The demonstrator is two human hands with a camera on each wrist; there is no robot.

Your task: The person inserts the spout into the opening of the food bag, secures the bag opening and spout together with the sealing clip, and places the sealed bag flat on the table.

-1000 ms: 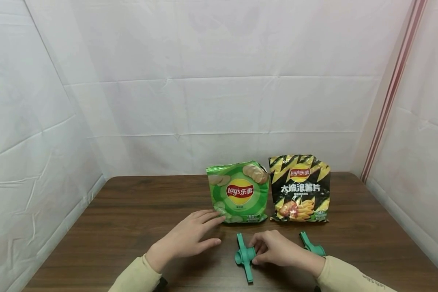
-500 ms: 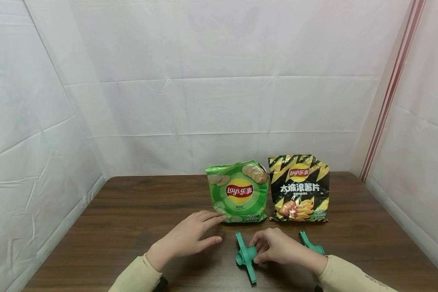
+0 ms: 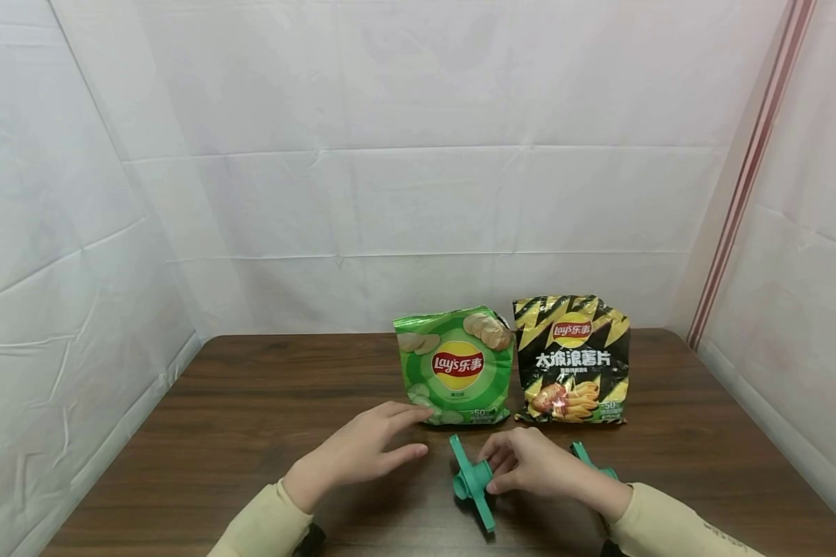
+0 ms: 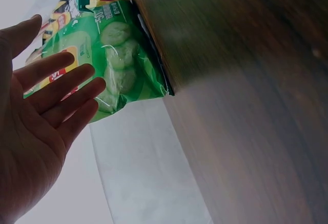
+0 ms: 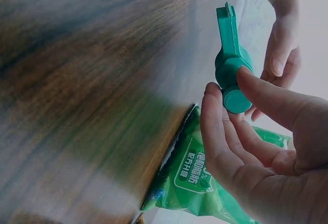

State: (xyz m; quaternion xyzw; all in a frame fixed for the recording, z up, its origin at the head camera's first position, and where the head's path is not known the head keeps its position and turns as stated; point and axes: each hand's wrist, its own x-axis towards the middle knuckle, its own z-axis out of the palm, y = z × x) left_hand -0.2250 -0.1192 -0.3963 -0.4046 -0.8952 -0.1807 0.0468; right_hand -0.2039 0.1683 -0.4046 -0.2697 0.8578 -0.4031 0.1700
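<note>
My right hand pinches a green bag clip with a round pour spout between thumb and fingers. In the right wrist view the clip appears off the tabletop, held by its round cap. My left hand is spread with straight fingers and holds nothing. Its fingertips overlap the lower left corner of a green Lay's chip bag in the head view; whether they touch is unclear. In the left wrist view the palm faces the green bag. A second green clip lies partly hidden behind my right forearm.
A black and yellow Lay's chip bag stands upright just right of the green one. Both are on a dark wooden table. White sheeting encloses the back and sides.
The right hand has lifted the clip slightly, and its long bar has turned to slant more. My left hand has shifted a little to the right.
</note>
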